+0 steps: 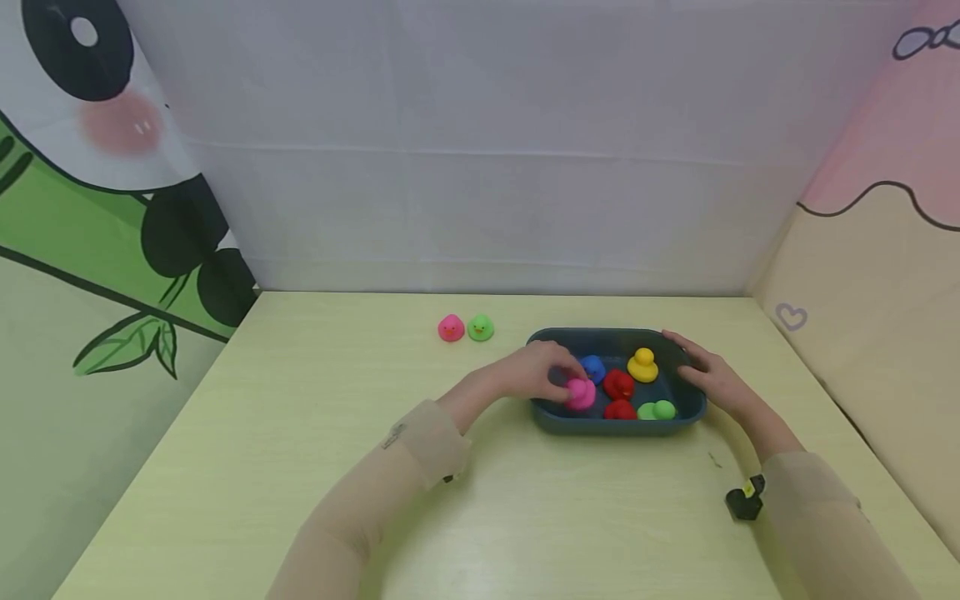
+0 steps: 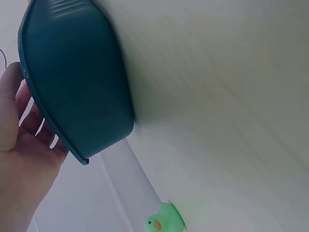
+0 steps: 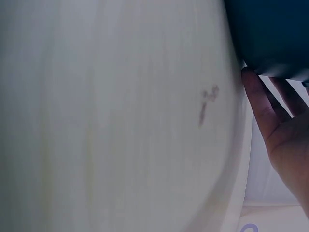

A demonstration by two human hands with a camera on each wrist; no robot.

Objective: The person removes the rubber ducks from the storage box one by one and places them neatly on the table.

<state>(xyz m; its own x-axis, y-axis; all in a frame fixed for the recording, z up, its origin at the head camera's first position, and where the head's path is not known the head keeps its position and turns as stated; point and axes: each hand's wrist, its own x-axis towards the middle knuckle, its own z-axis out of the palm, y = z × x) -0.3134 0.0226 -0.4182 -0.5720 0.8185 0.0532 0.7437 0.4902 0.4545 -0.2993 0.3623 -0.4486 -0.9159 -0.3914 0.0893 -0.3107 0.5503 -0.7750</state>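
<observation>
In the head view my left hand [image 1: 536,372] reaches over the left rim of a dark blue-green tray [image 1: 600,427] and pinches a pink rubber duck [image 1: 580,395] inside it. My right hand [image 1: 712,379] rests at the tray's right end, its fingers fairly straight along the rim. Around the pink duck in the tray are a blue duck [image 1: 593,368], two red ducks [image 1: 618,384], a yellow duck [image 1: 642,365] and a light green duck [image 1: 657,410]. The left wrist view shows the tray's outer wall [image 2: 77,82], which hides the pink duck there.
On the table [image 1: 337,400], left of the tray and toward the back, a rose-pink duck [image 1: 451,327] and a green duck [image 1: 481,327] stand side by side. A pale cloth wall [image 1: 480,208] closes off the back, and printed panels stand on both sides.
</observation>
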